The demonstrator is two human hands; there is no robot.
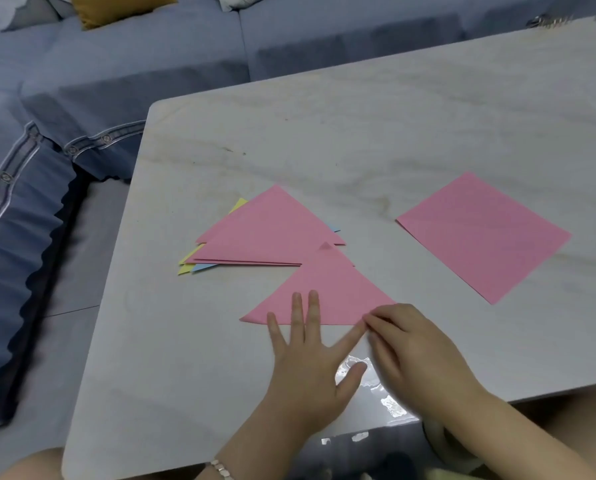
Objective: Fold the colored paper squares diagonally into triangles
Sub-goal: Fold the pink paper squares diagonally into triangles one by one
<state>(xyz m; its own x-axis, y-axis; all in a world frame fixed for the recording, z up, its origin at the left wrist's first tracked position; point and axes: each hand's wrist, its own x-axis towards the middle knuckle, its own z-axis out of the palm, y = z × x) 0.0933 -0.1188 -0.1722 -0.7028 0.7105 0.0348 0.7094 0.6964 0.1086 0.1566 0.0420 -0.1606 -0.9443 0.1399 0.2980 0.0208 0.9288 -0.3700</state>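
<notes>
A pink paper folded into a triangle (327, 289) lies near the table's front, its long folded edge toward me. My left hand (307, 362) rests flat with fingers spread, its fingertips pressing on that bottom edge. My right hand (414, 351) is curled, with its fingertips on the triangle's right corner. Behind lies a pile of folded triangles (268, 233), pink on top with yellow and blue edges showing beneath. An unfolded pink square (483, 237) lies flat to the right.
The white marble table (324, 140) has a rounded far-left corner. A blue sofa (82, 81) wraps around its back and left, with a mustard cushion (116, 6) at the top. Some shiny metal objects (549, 20) sit at the far right edge.
</notes>
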